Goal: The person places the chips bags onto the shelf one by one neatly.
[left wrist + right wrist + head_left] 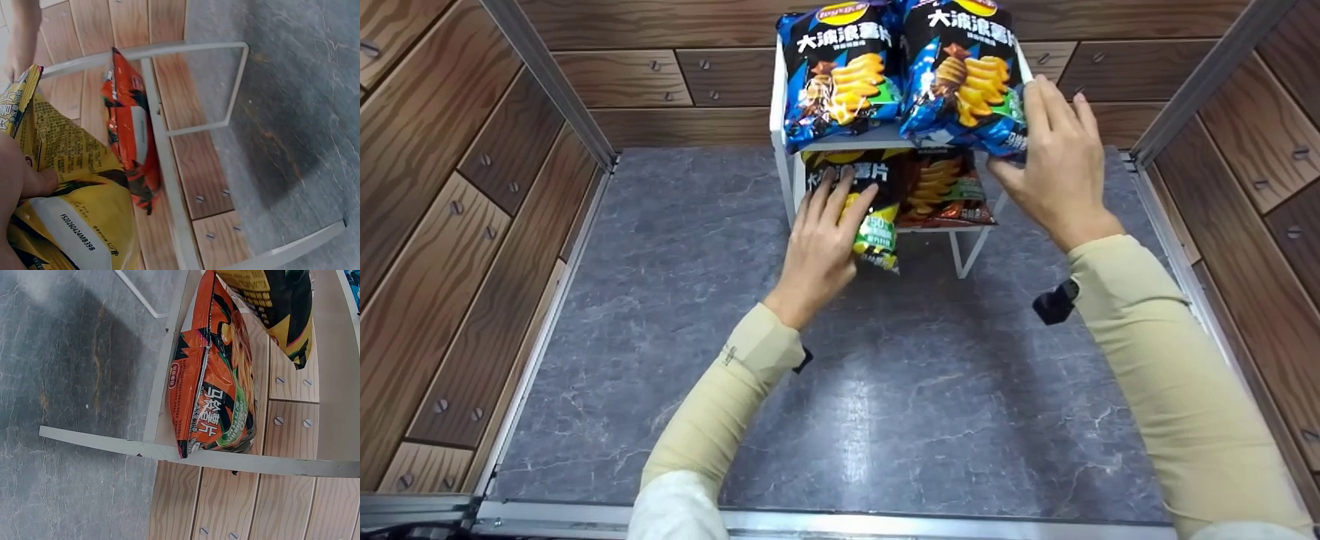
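Note:
My left hand (821,251) holds a yellow-and-black bag of potato chips (877,229) at the lower level of a white rack (778,120). In the left wrist view its thumb lies against the printed back of that bag, which hangs tilted. A red-orange chip bag (216,394) rests on the lower shelf just to the right. Two blue chip bags lean side by side on the upper shelf, a left one (844,82) and a right one (964,75). My right hand (1061,165) is at the rack's right side, fingers extended and thumb near the right blue bag's lower corner.
The rack stands on a grey marble-patterned floor (697,375) against a wood-patterned back wall (615,79). Similar walls rise at left (450,247) and right (1260,135), with metal rails along the edges. A thin white leg frame (971,255) juts from the rack's lower shelf.

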The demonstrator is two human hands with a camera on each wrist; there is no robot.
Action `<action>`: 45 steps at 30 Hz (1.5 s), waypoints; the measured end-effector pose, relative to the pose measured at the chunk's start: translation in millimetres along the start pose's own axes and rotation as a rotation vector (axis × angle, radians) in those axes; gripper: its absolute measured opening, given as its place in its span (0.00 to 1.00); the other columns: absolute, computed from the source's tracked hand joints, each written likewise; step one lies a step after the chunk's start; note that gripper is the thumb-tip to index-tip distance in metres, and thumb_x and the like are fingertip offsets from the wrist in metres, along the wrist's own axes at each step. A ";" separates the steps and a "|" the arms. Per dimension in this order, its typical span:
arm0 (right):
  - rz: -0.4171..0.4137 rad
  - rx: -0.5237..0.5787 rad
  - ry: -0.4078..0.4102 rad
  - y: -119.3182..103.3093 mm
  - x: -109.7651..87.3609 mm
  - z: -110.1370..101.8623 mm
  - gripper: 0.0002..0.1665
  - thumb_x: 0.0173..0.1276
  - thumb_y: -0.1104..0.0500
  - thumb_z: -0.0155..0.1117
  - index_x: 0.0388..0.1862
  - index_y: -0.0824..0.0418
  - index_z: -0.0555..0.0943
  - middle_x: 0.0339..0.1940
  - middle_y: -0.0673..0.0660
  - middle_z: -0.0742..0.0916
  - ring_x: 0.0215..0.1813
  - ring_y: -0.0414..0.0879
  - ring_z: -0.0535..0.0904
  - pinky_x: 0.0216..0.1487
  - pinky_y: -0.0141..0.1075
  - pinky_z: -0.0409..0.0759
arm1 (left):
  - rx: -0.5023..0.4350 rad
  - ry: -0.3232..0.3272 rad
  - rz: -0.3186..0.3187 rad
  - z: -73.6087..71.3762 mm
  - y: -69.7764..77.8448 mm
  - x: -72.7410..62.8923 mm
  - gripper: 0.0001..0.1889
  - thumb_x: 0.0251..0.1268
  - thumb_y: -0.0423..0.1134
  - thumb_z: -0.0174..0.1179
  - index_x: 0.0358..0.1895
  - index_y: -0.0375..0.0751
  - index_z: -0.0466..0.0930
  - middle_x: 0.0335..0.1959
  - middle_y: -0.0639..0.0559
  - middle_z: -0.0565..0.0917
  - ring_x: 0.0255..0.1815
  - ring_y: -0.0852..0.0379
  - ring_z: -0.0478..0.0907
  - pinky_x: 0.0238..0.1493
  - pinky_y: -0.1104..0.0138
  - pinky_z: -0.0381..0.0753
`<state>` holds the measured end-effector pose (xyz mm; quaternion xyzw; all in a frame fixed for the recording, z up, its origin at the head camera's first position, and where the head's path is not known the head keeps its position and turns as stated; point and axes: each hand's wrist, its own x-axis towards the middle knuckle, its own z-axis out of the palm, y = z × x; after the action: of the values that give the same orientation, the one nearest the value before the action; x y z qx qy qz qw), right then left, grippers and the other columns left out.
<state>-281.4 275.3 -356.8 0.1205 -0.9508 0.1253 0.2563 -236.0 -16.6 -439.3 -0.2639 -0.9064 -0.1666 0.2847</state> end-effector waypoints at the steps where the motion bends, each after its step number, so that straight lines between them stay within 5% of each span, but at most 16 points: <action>1: -0.001 -0.001 0.001 -0.6 0.4 -0.1 0.51 0.61 0.47 0.71 0.77 0.65 0.59 0.77 0.64 0.68 0.76 0.59 0.65 0.83 0.50 0.49 | 0.018 0.001 -0.004 2.0 -1.6 2.8 0.41 0.51 0.16 0.46 0.73 0.46 0.66 0.73 0.38 0.68 0.74 0.36 0.63 0.73 0.40 0.64; 11: -0.016 -0.004 -0.009 -5.5 1.1 1.7 0.52 0.62 0.46 0.71 0.77 0.65 0.59 0.77 0.64 0.67 0.76 0.60 0.65 0.83 0.50 0.49 | 0.210 0.033 -0.038 19.0 -17.8 21.4 0.38 0.54 0.24 0.61 0.71 0.53 0.69 0.71 0.42 0.69 0.74 0.38 0.63 0.72 0.41 0.65; 19: -0.021 0.005 -0.005 -8.5 1.8 2.8 0.51 0.62 0.47 0.70 0.77 0.65 0.59 0.77 0.64 0.67 0.76 0.60 0.65 0.82 0.50 0.49 | 0.338 0.135 -0.138 40.3 -28.3 22.4 0.33 0.62 0.23 0.56 0.68 0.59 0.73 0.58 0.40 0.76 0.58 0.41 0.74 0.64 0.52 0.75; 25: -0.025 0.000 0.002 -9.4 0.3 3.5 0.52 0.61 0.47 0.71 0.77 0.65 0.59 0.76 0.64 0.68 0.75 0.60 0.66 0.82 0.51 0.51 | 0.396 0.153 -0.128 48.8 -30.8 22.0 0.28 0.68 0.24 0.53 0.66 0.54 0.73 0.54 0.45 0.78 0.56 0.46 0.76 0.59 0.55 0.78; 34: -0.011 0.007 -0.004 -6.7 0.0 0.7 0.51 0.62 0.47 0.70 0.77 0.64 0.59 0.77 0.64 0.67 0.76 0.60 0.66 0.83 0.49 0.49 | 0.429 0.167 -0.095 56.9 -25.5 15.4 0.28 0.63 0.23 0.58 0.65 0.50 0.75 0.55 0.51 0.81 0.55 0.50 0.78 0.62 0.53 0.76; 39: -0.008 0.011 -0.002 -2.9 -1.0 -0.6 0.51 0.61 0.48 0.70 0.77 0.64 0.59 0.77 0.64 0.68 0.76 0.60 0.65 0.82 0.50 0.50 | 0.414 0.104 -0.102 61.2 -19.7 7.9 0.30 0.63 0.23 0.58 0.68 0.48 0.72 0.64 0.52 0.79 0.64 0.51 0.76 0.69 0.46 0.72; 45: -0.004 0.005 -0.015 0.7 0.6 -1.4 0.51 0.62 0.47 0.69 0.78 0.64 0.59 0.77 0.64 0.67 0.77 0.59 0.64 0.82 0.50 0.49 | 0.418 -0.102 -0.121 64.4 -16.2 0.0 0.41 0.61 0.31 0.63 0.78 0.45 0.56 0.77 0.49 0.64 0.78 0.51 0.60 0.75 0.42 0.61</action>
<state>-281.5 276.2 -355.4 0.1242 -0.9521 0.1263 0.2493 -272.8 -0.5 -492.1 -0.1524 -0.9486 0.0219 0.2764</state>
